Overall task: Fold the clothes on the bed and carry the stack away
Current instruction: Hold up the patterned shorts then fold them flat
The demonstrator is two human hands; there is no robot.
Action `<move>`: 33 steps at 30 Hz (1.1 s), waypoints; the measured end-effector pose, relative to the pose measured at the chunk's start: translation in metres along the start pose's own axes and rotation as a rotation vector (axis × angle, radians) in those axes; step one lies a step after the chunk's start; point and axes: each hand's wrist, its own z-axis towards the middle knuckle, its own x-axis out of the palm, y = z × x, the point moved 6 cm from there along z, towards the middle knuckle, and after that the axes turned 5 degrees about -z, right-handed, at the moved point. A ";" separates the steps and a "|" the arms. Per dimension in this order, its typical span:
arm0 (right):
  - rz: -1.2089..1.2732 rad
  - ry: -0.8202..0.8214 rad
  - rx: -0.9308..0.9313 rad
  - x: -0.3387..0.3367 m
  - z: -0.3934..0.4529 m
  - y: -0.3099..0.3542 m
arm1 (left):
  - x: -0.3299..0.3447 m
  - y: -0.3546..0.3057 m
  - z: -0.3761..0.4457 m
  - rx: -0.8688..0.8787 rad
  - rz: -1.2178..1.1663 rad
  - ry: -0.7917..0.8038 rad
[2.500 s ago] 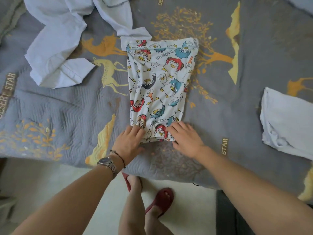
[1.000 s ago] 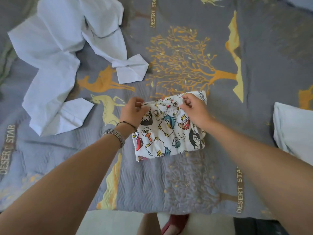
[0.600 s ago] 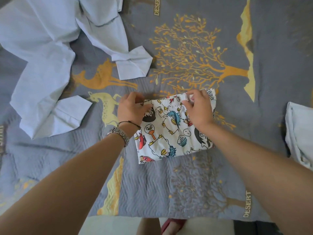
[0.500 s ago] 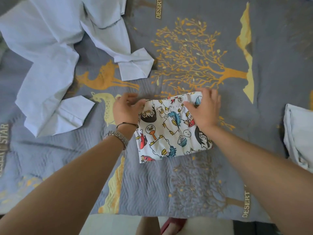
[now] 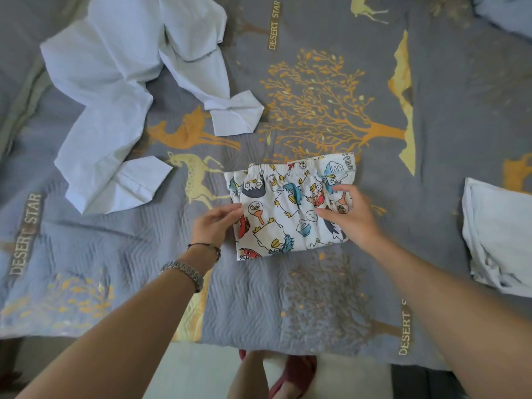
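White cartoon-print shorts (image 5: 283, 205) lie folded in half on the grey bedspread (image 5: 288, 298), waistband at the far edge. My left hand (image 5: 214, 223) is at the fold's left edge, fingers straight and touching the cloth. My right hand (image 5: 349, 216) rests on the right half with loose, spread fingers. An unfolded pale blue shirt (image 5: 115, 82) sprawls at the upper left. A folded pale garment (image 5: 501, 234) sits at the right edge.
The bed's near edge runs along the bottom, with floor and my feet in red slippers (image 5: 293, 372) below it. A pale pillow corner (image 5: 506, 12) shows at the top right. Bare bedspread lies between the shorts and the folded garment.
The shorts were folded in half toward the far edge. Both hands have since let go of the waistband and drawn back onto the near part of the fold.
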 end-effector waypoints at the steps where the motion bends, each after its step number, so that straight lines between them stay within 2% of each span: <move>1: 0.015 0.023 -0.002 0.001 -0.001 -0.001 | 0.002 0.001 0.000 -0.004 -0.010 0.019; 8: 0.022 0.149 -0.047 0.017 0.009 0.005 | 0.015 -0.004 0.013 0.048 0.090 0.126; 16: -0.024 0.160 -0.073 0.029 0.023 0.017 | 0.026 -0.013 0.030 0.159 0.477 0.309; 20: -0.112 0.124 -0.047 0.021 0.025 0.024 | 0.034 -0.023 0.025 0.238 0.630 0.289; 26: -0.153 0.138 -0.008 -0.010 0.019 0.042 | 0.056 -0.057 0.007 0.284 0.648 0.309; 33: -0.131 0.061 0.021 -0.092 -0.002 0.045 | 0.118 -0.104 -0.020 0.445 0.713 0.377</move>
